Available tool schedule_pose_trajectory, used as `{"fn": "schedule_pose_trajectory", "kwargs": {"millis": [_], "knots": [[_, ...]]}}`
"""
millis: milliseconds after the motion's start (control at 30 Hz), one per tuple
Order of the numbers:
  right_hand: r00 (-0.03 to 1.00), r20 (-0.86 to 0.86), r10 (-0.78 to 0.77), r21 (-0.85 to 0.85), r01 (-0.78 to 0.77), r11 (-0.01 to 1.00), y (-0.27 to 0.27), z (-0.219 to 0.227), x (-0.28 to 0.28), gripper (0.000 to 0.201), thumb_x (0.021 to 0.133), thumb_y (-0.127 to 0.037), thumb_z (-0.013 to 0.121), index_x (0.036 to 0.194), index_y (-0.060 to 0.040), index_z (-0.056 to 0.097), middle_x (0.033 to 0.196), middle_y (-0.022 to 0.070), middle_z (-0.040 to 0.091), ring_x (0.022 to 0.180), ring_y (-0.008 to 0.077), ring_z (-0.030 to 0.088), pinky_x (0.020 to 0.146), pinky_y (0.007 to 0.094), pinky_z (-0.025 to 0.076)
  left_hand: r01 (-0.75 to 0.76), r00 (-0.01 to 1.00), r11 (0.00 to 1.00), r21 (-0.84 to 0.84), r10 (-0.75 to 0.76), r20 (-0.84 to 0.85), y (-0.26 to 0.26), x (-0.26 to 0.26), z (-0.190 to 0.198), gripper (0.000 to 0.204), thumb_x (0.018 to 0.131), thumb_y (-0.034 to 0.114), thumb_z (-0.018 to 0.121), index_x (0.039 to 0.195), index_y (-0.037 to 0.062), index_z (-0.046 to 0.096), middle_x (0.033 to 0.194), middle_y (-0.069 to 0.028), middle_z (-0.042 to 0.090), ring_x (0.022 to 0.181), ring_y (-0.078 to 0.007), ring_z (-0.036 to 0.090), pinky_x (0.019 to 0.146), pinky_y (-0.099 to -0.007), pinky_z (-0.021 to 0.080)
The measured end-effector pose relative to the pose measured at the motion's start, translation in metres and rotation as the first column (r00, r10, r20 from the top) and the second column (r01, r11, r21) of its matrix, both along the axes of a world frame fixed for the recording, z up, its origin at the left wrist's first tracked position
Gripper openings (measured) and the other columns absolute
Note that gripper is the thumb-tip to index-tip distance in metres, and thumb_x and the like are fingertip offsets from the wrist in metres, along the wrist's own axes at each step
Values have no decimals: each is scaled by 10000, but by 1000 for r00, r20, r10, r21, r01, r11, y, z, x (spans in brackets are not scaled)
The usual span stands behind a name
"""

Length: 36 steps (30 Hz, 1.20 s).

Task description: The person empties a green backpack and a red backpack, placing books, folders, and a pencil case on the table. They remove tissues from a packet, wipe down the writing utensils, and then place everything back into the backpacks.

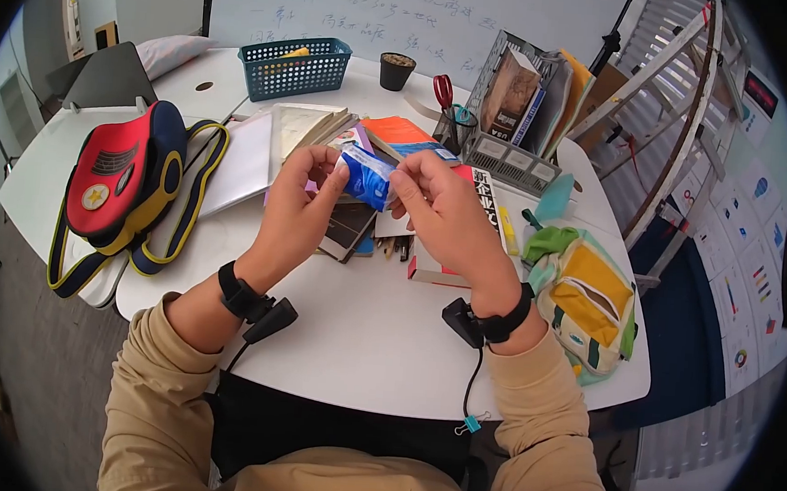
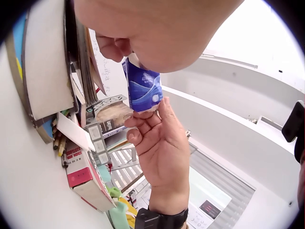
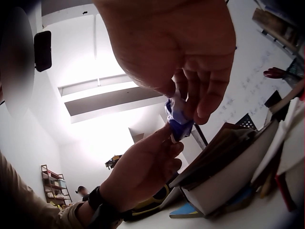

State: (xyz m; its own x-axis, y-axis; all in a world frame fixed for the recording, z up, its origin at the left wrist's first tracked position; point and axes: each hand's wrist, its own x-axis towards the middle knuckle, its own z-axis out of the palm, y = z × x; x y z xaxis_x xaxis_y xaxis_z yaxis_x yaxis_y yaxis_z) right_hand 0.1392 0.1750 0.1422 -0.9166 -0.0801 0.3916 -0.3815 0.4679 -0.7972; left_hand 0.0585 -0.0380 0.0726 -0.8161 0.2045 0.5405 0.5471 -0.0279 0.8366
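A small blue-and-white soft packet [image 1: 367,178], which looks like a pocket tissue pack, is held up above the books on the table. My left hand [image 1: 301,198] pinches one end between thumb and fingers. At the other end, my right hand [image 1: 441,214] pinches it the same way. Blue wave markings on the packet [image 2: 144,88] show in the left wrist view, with the right hand [image 2: 164,148] just below. In the right wrist view the packet [image 3: 178,119] looks crumpled, partly covered by the fingers of both hands.
Books [image 1: 351,229] lie beneath the hands. A red and navy bag [image 1: 110,185] sits left, a green and yellow bag [image 1: 591,296] right. Behind stand a teal basket [image 1: 294,73], a plant pot [image 1: 395,72], red scissors [image 1: 443,91] in a holder and a grey file rack [image 1: 509,158].
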Motion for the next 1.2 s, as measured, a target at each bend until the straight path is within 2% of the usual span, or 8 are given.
{"fn": "schedule_pose_trajectory", "kwargs": {"millis": [167, 467, 633, 733, 833, 933, 1133, 1200], "knots": [[999, 15, 53, 45, -53, 998, 3, -5, -2, 271, 1179, -263, 653, 1148, 7, 666, 856, 90, 731, 763, 173, 707, 712, 354, 561, 3, 1000, 1000, 5, -3, -3, -1, -3, 2, 158, 1155, 155, 691, 1232, 24, 646, 1076, -3, 666, 929, -69, 592, 790, -260, 527], [985, -162, -64, 255, 105, 961, -2, -2, 3, 211, 1155, -185, 640, 1151, 26, 644, 923, 268, 729, 817, 444, 713, 729, 496, 552, -18, 999, 999, 38, 16, 37, 4, -2, 3, 185, 1191, 164, 626, 1268, -3, 609, 1082, -45, 668, 972, -109, 620, 883, -287, 548], [982, -169, -80, 260, 123, 958, -7, -2, 5, 225, 1168, -192, 606, 1158, 31, 628, 947, 282, 735, 872, 473, 725, 761, 525, 558, -74, 997, 996, 45, 73, 8, 3, -4, 6, 179, 1203, 177, 609, 1276, 13, 606, 1090, -25, 674, 939, -69, 599, 826, -247, 533], [977, -186, -106, 251, 152, 956, -9, 0, 9, 230, 1175, -198, 586, 1157, 29, 619, 958, 289, 731, 890, 486, 718, 775, 534, 558, -80, 995, 994, 70, 75, 73, 1, -1, 8, 166, 1211, 196, 586, 1257, 40, 615, 1050, -10, 652, 802, -45, 551, 658, -231, 478], [948, -239, -211, 260, 272, 927, 2, 1, 6, 231, 1177, -200, 578, 1158, 28, 610, 969, 293, 729, 912, 499, 711, 792, 541, 556, -248, 914, 952, 178, 169, 368, -16, -28, 10, 265, 1223, 228, 558, 1297, -25, 592, 1093, -73, 671, 975, -124, 628, 860, -304, 560], [952, -201, -231, 218, 274, 937, 15, 12, 4, 231, 1181, -201, 574, 1159, 27, 599, 983, 296, 730, 930, 500, 709, 813, 534, 553, -170, 964, 964, 203, 119, 240, -24, -44, 1, 252, 1208, 327, 605, 1234, 76, 612, 937, 22, 587, 663, -41, 506, 565, -223, 426], [926, -258, -275, 228, 335, 914, 31, 27, 3, 242, 1195, -217, 561, 1164, 21, 595, 931, 272, 715, 881, 478, 703, 802, 509, 553, 72, 958, 997, 9, -71, 279, 2, 8, 18, 233, 1180, 255, 663, 1257, 57, 567, 903, 12, 613, 610, -58, 586, 544, -221, 473], [919, -248, -306, 205, 358, 911, 36, 31, 3, 239, 1195, -214, 562, 1165, 20, 600, 911, 261, 710, 856, 453, 702, 792, 495, 554, 159, 944, 984, -82, -127, 303, 8, 8, 16, 262, 1183, 214, 646, 1328, 30, 528, 1103, -82, 645, 832, -99, 707, 612, -252, 593]]}}
